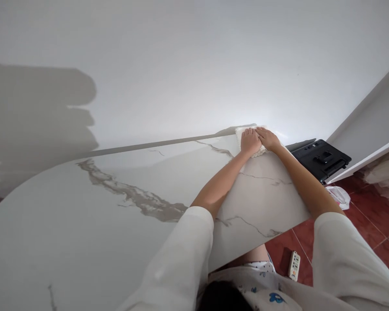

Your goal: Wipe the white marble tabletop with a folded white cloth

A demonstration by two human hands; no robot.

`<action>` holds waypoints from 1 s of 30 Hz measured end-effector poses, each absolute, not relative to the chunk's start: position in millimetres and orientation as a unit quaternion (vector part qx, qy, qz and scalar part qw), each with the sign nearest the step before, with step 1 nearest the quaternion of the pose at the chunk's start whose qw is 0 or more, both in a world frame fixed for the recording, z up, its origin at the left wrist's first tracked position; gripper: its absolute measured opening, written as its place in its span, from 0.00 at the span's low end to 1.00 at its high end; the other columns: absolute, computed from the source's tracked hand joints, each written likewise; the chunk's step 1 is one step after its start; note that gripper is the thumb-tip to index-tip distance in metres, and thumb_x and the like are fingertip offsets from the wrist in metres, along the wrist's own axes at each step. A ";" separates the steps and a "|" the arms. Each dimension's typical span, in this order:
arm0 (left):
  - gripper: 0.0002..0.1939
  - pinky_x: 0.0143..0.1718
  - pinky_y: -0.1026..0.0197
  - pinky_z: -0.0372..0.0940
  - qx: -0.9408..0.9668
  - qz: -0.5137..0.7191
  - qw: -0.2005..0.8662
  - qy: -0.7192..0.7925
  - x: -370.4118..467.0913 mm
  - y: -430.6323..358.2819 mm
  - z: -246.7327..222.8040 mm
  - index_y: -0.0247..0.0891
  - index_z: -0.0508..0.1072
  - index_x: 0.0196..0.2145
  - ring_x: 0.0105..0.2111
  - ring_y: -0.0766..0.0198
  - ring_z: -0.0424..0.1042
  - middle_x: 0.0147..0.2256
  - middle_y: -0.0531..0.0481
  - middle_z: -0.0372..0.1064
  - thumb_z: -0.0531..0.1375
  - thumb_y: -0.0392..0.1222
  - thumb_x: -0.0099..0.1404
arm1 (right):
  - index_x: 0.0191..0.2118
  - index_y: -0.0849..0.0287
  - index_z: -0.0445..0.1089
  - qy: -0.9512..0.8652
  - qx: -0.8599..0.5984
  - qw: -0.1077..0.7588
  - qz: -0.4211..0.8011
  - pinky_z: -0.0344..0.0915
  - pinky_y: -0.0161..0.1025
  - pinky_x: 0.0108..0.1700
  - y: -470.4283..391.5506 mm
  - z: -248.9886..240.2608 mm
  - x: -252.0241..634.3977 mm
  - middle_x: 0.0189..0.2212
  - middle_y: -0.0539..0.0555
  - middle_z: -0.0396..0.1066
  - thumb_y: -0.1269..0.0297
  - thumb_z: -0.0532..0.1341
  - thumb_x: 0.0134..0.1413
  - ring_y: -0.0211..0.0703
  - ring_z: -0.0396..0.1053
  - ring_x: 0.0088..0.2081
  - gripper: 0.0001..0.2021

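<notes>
A white cloth (pixel 240 133) with a scalloped edge lies at the far right end of the marble-patterned table (pixel 126 246), close to the wall. My left hand (pixel 250 141) grips the cloth from above, its fingers bent over it and pointing at the wall. Right beside it, my right hand (pixel 268 138) bears down on the cloth's right part, fingers held together and pointing left. The two hands touch or nearly touch. Both arms reach forward across the tabletop. Most of the cloth's middle is hidden under my hands.
A white wall (pixel 168 69) runs along the table's back edge. Beyond the right end stands a black case (pixel 320 159) near a white panel (pixel 376 108). A white plastic bag (pixel 340 196) and a power strip (pixel 294 265) lie on the red tiled floor (pixel 365 224).
</notes>
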State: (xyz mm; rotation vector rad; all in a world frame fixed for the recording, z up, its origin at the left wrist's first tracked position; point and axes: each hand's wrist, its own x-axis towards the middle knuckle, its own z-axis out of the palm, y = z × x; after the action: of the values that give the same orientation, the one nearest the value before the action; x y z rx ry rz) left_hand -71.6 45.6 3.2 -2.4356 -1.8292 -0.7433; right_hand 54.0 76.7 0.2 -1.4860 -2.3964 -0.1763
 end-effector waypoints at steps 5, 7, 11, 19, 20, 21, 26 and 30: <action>0.25 0.62 0.52 0.47 -0.775 -0.234 0.031 -0.586 -69.6 13.5 -1.9 0.21 0.59 0.59 0.61 0.50 0.54 0.60 0.34 0.57 0.44 0.39 0.69 | 0.61 0.65 0.60 -0.856 -0.489 0.157 -0.065 0.54 0.51 0.63 54.9 -6.1 62.8 0.62 0.57 0.58 0.65 0.43 0.62 0.51 0.55 0.63 0.25; 0.25 0.61 0.52 0.48 -0.778 -0.233 0.034 -0.582 -67.8 0.0 -2.7 0.22 0.59 0.59 0.61 0.49 0.55 0.60 0.34 0.57 0.44 0.39 0.69 | 0.62 0.63 0.60 -0.859 -0.485 0.153 -0.064 0.54 0.52 0.63 42.5 -6.8 66.7 0.62 0.56 0.58 0.65 0.43 0.62 0.51 0.55 0.63 0.25; 0.26 0.61 0.51 0.48 -0.788 -0.229 0.021 -0.572 -64.3 -27.8 -1.2 0.21 0.58 0.59 0.61 0.49 0.54 0.61 0.33 0.56 0.44 0.39 0.69 | 0.62 0.65 0.58 -0.857 -0.493 0.131 -0.078 0.54 0.51 0.63 10.2 -5.5 73.6 0.63 0.58 0.57 0.65 0.42 0.63 0.51 0.54 0.64 0.26; 0.27 0.62 0.50 0.48 -0.817 -0.225 0.003 -0.530 -62.6 -98.1 -1.3 0.20 0.57 0.60 0.62 0.48 0.53 0.62 0.33 0.55 0.45 0.40 0.68 | 0.63 0.63 0.57 -0.853 -0.491 0.148 -0.099 0.57 0.54 0.61 -72.5 -10.0 86.3 0.62 0.59 0.58 0.65 0.43 0.63 0.53 0.54 0.63 0.25; 0.27 0.62 0.49 0.48 -0.819 -0.225 0.001 -0.527 -62.4 -107.0 -1.3 0.20 0.57 0.60 0.62 0.48 0.53 0.62 0.33 0.54 0.45 0.40 0.68 | 0.63 0.64 0.58 -0.853 -0.490 0.150 -0.099 0.57 0.54 0.61 -83.0 -10.1 87.4 0.62 0.59 0.58 0.65 0.43 0.62 0.53 0.54 0.63 0.25; 0.27 0.62 0.49 0.48 -0.821 -0.223 -0.003 -0.525 -62.3 -115.7 -1.3 0.20 0.57 0.60 0.63 0.48 0.52 0.62 0.33 0.54 0.45 0.40 0.68 | 0.62 0.64 0.58 -0.852 -0.491 0.151 -0.100 0.58 0.54 0.61 -93.4 -10.0 88.2 0.62 0.60 0.58 0.65 0.44 0.62 0.53 0.54 0.63 0.25; 0.28 0.63 0.49 0.48 -0.838 -0.214 -0.008 -0.502 -63.7 -155.2 -1.0 0.19 0.56 0.61 0.63 0.47 0.52 0.62 0.32 0.53 0.45 0.40 0.68 | 0.61 0.67 0.59 -0.841 -0.505 0.158 -0.107 0.58 0.52 0.61 -143.0 -8.3 86.9 0.61 0.62 0.59 0.64 0.44 0.62 0.53 0.55 0.63 0.25; 0.29 0.62 0.49 0.49 -0.853 -0.210 -0.005 -0.478 -73.1 -181.1 -1.2 0.18 0.56 0.61 0.63 0.46 0.52 0.62 0.32 0.53 0.46 0.41 0.67 | 0.61 0.67 0.60 -0.829 -0.522 0.165 -0.113 0.58 0.53 0.60 -178.3 -9.0 77.4 0.60 0.63 0.60 0.65 0.44 0.62 0.54 0.56 0.62 0.25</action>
State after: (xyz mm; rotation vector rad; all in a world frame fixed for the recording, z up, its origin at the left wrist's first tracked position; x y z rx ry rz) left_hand -73.1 -181.1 -1.2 -2.6892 -1.5060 -0.6623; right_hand 77.4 -178.3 -9.0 -1.4860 -2.3635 -0.3217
